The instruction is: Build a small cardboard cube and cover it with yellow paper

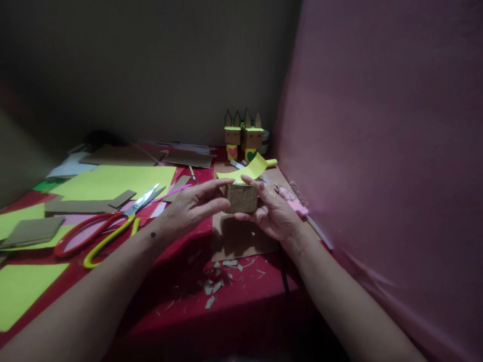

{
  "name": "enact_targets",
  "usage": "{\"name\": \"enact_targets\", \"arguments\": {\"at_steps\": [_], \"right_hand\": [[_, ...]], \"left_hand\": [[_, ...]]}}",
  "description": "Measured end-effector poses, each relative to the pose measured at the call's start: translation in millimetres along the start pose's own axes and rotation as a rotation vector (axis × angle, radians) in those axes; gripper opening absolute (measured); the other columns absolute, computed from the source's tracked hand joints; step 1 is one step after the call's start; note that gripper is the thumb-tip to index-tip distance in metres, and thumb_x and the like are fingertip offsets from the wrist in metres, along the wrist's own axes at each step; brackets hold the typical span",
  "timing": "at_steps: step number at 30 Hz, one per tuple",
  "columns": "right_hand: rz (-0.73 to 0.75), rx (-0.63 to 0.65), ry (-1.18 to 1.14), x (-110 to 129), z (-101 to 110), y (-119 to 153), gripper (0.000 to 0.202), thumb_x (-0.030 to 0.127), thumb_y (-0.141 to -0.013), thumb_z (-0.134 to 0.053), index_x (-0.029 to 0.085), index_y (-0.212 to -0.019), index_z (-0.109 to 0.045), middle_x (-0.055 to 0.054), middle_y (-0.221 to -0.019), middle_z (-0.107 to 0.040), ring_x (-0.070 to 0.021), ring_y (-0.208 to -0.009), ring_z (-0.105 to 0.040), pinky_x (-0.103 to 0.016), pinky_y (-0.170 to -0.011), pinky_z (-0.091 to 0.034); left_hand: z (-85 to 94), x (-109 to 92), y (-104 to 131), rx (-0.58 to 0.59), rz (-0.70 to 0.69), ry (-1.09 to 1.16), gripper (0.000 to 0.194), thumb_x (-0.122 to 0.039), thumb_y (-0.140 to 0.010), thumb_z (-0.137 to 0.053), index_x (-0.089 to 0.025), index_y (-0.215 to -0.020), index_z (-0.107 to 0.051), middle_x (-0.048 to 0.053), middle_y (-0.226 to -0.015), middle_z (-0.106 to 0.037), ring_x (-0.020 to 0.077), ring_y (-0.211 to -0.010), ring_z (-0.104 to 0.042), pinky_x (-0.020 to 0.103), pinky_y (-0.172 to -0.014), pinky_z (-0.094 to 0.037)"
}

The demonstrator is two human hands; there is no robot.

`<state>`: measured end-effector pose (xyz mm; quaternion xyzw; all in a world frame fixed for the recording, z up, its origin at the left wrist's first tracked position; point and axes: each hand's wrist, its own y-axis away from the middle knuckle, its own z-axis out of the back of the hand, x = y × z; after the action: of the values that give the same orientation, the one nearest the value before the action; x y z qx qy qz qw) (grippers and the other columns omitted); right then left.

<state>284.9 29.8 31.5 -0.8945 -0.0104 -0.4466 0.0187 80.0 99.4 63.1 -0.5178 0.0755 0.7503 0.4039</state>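
Note:
Over the table a small brown cardboard box (242,199) is held up, with a curved strip of yellow paper (253,168) along its top. My right hand (271,208) grips the box from the right, thumb on the top edge and fingers underneath. From the left, my left hand (196,203) presses its fingertips to the top edge and its thumb to the side. A cardboard sheet (241,239) lies below the box. Whether the strip is stuck to the box I cannot tell.
Red-and-yellow scissors (109,226) lie open at left among yellow paper sheets (121,181) and cardboard pieces. Two cardboard figures (232,137) with pointed ears stand behind. A pink glue gun (292,201) rests by the right wall. Paper scraps (209,287) litter the red tablecloth (181,301).

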Motion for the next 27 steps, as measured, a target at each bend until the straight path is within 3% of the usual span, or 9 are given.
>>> {"name": "enact_targets", "arguments": {"at_steps": [3,7,10,13,18,21,27], "right_hand": [[-0.011,0.077,-0.002,2.0,2.2,0.4,0.053,0.035,-0.066,-0.097,0.03,-0.114,-0.075,-0.001,-0.11,-0.076,-0.0215,-0.1,-0.073,-0.031,-0.072,-0.069],[-0.021,0.101,-0.003,2.5,4.6,0.4,0.052,0.016,-0.069,-0.091,0.034,-0.116,-0.075,0.003,-0.104,-0.077,-0.0176,-0.095,-0.074,-0.035,-0.081,-0.07],[-0.013,0.087,-0.002,1.3,5.5,0.0,0.052,0.019,-0.07,-0.091,0.034,-0.117,-0.075,0.001,-0.111,-0.076,-0.0232,-0.104,-0.074,-0.047,-0.088,-0.069],[-0.002,0.077,0.012,0.1,6.5,0.1,0.05,0.021,-0.072,-0.091,0.033,-0.119,-0.075,-0.001,-0.117,-0.075,-0.0261,-0.111,-0.072,-0.049,-0.09,-0.068],[-0.019,0.076,-0.015,-0.2,8.5,1.4,0.047,0.023,-0.074,-0.091,0.03,-0.118,-0.074,-0.002,-0.117,-0.075,-0.0223,-0.104,-0.073,-0.037,-0.082,-0.07],[-0.034,0.084,-0.039,0.5,9.4,2.2,0.047,0.024,-0.075,-0.091,0.028,-0.118,-0.073,-0.003,-0.114,-0.076,-0.0201,-0.101,-0.075,-0.029,-0.076,-0.07],[-0.076,0.127,-0.048,0.5,11.0,3.4,0.05,0.024,-0.076,-0.091,0.028,-0.122,-0.07,-0.002,-0.113,-0.077,-0.0192,-0.099,-0.077,-0.026,-0.075,-0.07]], "left_hand": [[2.0,2.4,-0.2,0.034,0.035,0.0,0.067,-0.041,-0.081,-0.081,-0.02,-0.142,-0.063,0.003,-0.091,-0.071,0.019,-0.081,-0.063,0.029,-0.072,-0.052],[0.6,7.8,0.4,0.003,0.029,-0.011,0.065,-0.042,-0.085,-0.078,-0.022,-0.145,-0.061,0.006,-0.106,-0.073,0.0223,-0.094,-0.065,0.032,-0.082,-0.052],[-2.1,8.5,1.4,-0.007,0.027,0.04,0.063,-0.042,-0.085,-0.078,-0.023,-0.143,-0.063,0.006,-0.108,-0.073,0.0221,-0.096,-0.066,0.031,-0.083,-0.053],[-4.9,5.8,1.6,-0.026,0.045,0.103,0.061,-0.04,-0.084,-0.079,-0.022,-0.14,-0.065,0.006,-0.112,-0.073,0.0222,-0.101,-0.066,0.031,-0.086,-0.053],[-2.0,-0.3,-0.8,0.009,0.085,0.109,0.056,-0.04,-0.089,-0.072,-0.017,-0.14,-0.065,0.004,-0.097,-0.073,0.0145,-0.078,-0.06,0.026,-0.069,-0.049],[3.2,-3.0,-1.6,0.051,0.096,0.147,0.051,-0.035,-0.089,-0.07,-0.017,-0.137,-0.067,0.004,-0.098,-0.071,0.013,-0.076,-0.057,0.026,-0.069,-0.048],[6.2,-5.9,-1.1,0.133,0.046,0.19,0.054,-0.032,-0.085,-0.073,-0.019,-0.138,-0.067,-0.002,-0.078,-0.057,0.0117,-0.07,-0.05,0.025,-0.062,-0.04]]}}
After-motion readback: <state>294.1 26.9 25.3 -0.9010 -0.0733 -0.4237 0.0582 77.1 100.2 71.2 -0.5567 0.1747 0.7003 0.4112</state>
